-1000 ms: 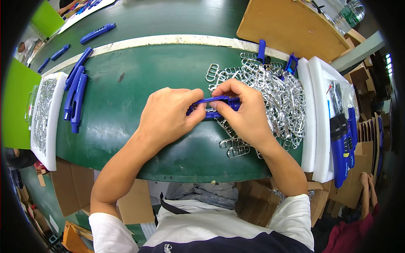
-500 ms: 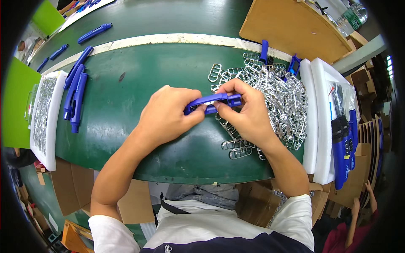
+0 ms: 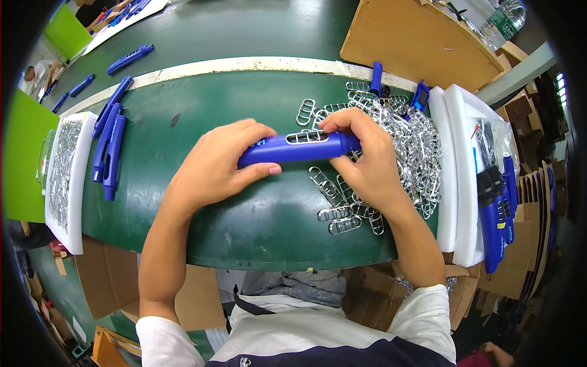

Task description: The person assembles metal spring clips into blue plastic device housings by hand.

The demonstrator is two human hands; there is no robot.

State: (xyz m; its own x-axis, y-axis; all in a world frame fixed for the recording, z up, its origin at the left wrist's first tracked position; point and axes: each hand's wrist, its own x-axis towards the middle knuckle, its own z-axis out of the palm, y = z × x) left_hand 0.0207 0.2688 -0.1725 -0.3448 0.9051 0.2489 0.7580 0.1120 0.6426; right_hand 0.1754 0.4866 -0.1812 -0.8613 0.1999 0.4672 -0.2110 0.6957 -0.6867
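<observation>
At your far left, a white foam tray (image 3: 77,202) of metal links stands at the table's edge, with three blue casings (image 3: 117,140) lying close together just beside it. They look round-sided, so a brush of your left forearm could set them rolling or knock them into the tray.

Your left hand (image 3: 214,158) is curled around the left end of the blue body (image 3: 287,150), thumb along its near side, fingers over the far side. The body lies crosswise between your hands, above the green table (image 3: 257,226), with a chrome link frame (image 3: 307,137) at the opening in its upper side. Whether that frame is fully seated, you cannot tell from here; if it is loose, tilting or twisting the body could drop it out.

Your right hand (image 3: 370,156) grips the right end between thumb and fingers, fingertips close to the frame. Uneven pressure from them could cock it or scratch the casing.

Under and beyond your right wrist spreads the heap of chrome links (image 3: 409,147); some stray links (image 3: 345,226) lie nearer you. A low wrist could snag them, and a fallen frame could vanish among them. Farther right stands the white foam block (image 3: 454,177).
</observation>
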